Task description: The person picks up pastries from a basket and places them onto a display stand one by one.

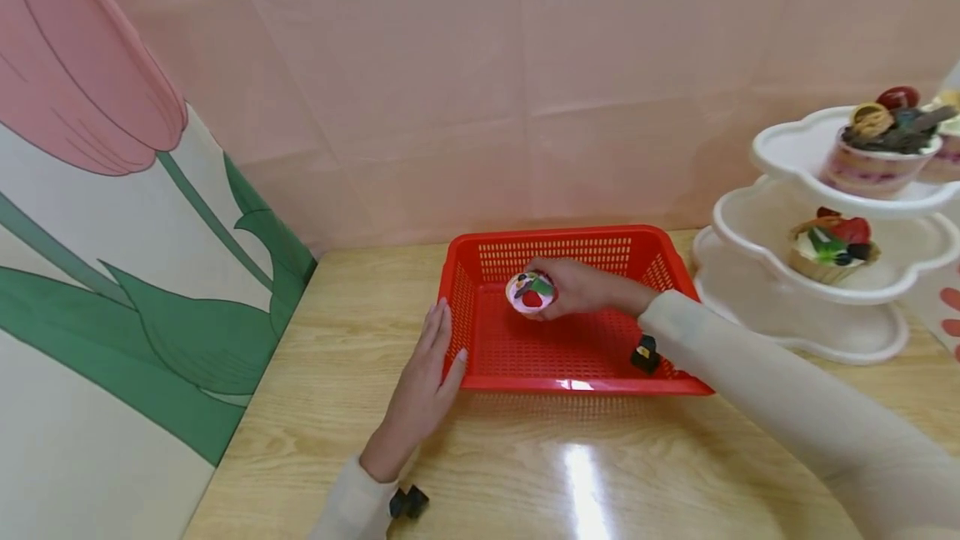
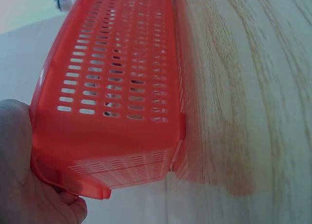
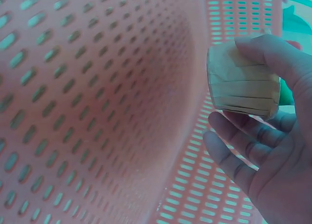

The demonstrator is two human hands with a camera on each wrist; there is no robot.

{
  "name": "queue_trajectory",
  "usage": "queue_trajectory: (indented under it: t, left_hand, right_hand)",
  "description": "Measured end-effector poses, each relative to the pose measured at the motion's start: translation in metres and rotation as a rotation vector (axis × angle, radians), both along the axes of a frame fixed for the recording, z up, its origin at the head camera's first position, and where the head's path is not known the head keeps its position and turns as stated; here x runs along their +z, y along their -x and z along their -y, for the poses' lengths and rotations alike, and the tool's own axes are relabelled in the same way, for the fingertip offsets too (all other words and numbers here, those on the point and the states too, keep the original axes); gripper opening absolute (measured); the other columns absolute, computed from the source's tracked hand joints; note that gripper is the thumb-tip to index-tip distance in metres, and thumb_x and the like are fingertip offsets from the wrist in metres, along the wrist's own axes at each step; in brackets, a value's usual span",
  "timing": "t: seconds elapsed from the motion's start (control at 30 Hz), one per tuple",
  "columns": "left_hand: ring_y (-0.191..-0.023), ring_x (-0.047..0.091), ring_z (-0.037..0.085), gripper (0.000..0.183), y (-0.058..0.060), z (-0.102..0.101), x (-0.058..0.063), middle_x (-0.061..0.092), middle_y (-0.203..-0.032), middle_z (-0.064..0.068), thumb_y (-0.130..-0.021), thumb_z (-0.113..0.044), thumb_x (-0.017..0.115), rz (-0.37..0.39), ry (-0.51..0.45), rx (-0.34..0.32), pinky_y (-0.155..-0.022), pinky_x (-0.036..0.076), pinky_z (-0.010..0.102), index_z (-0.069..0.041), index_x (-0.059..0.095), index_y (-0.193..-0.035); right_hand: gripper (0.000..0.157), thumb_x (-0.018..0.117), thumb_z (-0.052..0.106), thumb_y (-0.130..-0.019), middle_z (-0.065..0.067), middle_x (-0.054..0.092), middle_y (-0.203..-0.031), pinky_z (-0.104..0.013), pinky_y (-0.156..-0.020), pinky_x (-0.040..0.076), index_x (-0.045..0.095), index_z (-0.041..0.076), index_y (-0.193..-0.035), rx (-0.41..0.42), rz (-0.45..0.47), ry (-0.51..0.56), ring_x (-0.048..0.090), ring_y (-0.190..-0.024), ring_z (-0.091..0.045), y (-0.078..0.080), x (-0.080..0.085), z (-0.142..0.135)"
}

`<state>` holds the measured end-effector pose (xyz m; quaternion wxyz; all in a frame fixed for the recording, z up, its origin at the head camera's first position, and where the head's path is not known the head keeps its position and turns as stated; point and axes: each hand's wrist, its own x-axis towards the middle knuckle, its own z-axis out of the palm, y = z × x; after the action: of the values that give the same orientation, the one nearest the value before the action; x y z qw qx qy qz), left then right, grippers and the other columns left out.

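A red plastic basket (image 1: 577,386) with a slotted wall (image 2: 97,87) stands on the wooden table. My left hand (image 1: 423,386) grips its rim at the near left corner, with fingertips curled under the rim in the left wrist view. Inside the basket, above its floor, my right hand (image 1: 573,286) holds a small cupcake (image 1: 530,293). This cupcake has pink cream, a red piece and a green leaf on top. In the right wrist view, its pale pleated cup (image 3: 243,83) is pinched between thumb and fingers, tilted on its side.
On the right stands a white three-tier stand (image 1: 810,340) with scalloped trays. A layered dessert cup (image 1: 881,152) sits on its top tier, and a fruit tart (image 1: 832,248) on the middle one. A pink curtain (image 1: 480,107) hangs behind; a tulip-printed panel (image 1: 150,290) borders the left.
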<state>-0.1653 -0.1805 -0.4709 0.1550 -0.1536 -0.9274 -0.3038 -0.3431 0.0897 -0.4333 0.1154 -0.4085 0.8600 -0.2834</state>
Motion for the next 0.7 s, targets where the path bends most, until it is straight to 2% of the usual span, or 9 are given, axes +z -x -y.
queue_trajectory:
  t: [0.1,0.2,0.37,0.5,0.7]
  left_hand:
    - [-0.155,0.016,0.027,0.065,0.0,-0.001,-0.001,0.016,-0.169,0.01,-0.108,-0.029,0.05,-0.013,0.0,-0.003,-0.118,0.028,0.048,0.0,0.023,-0.16]
    - [-0.155,0.016,0.027,0.065,0.002,-0.001,-0.003,0.017,-0.169,0.009,-0.108,-0.03,0.049,-0.018,-0.002,-0.006,-0.118,0.027,0.048,0.0,0.023,-0.16]
    - [-0.155,0.016,0.025,0.066,0.002,0.001,-0.004,0.017,-0.169,0.008,-0.109,-0.034,0.047,-0.015,-0.012,-0.008,-0.119,0.027,0.047,0.0,0.023,-0.16]
    - [-0.155,0.017,0.028,0.066,0.002,0.001,-0.002,0.018,-0.169,0.01,-0.109,-0.035,0.046,-0.026,-0.022,-0.011,-0.118,0.027,0.05,0.001,0.024,-0.159]
    - [-0.154,0.019,0.032,0.066,0.002,0.001,-0.003,0.018,-0.169,0.012,-0.109,-0.036,0.046,-0.038,-0.019,-0.012,-0.117,0.029,0.051,0.001,0.024,-0.159]
  right_hand:
    - [0.063,0.088,0.024,-0.077,-0.011,0.067,-0.113,-0.037,-0.087,0.054,0.056,0.004,-0.128,0.015,-0.019,0.023,0.061,-0.097,-0.019,0.0,0.0,-0.002]
    - [0.063,0.088,0.027,-0.078,-0.01,0.068,-0.113,-0.035,-0.086,0.054,0.057,0.006,-0.128,0.021,-0.012,0.031,0.061,-0.096,-0.018,-0.001,0.003,-0.003]
    - [0.062,0.089,0.025,-0.078,-0.002,0.066,-0.111,-0.037,-0.086,0.055,0.057,0.009,-0.129,0.007,0.011,0.026,0.06,-0.097,-0.019,-0.006,0.02,-0.004]
    - [0.062,0.088,0.025,-0.078,-0.001,0.065,-0.113,-0.036,-0.085,0.055,0.056,0.012,-0.13,-0.011,0.02,0.031,0.06,-0.098,-0.019,-0.007,0.03,-0.007]
    - [0.063,0.088,0.028,-0.079,0.001,0.065,-0.112,-0.032,-0.08,0.056,0.056,0.013,-0.131,0.005,-0.007,0.032,0.061,-0.096,-0.017,-0.013,0.045,-0.016]
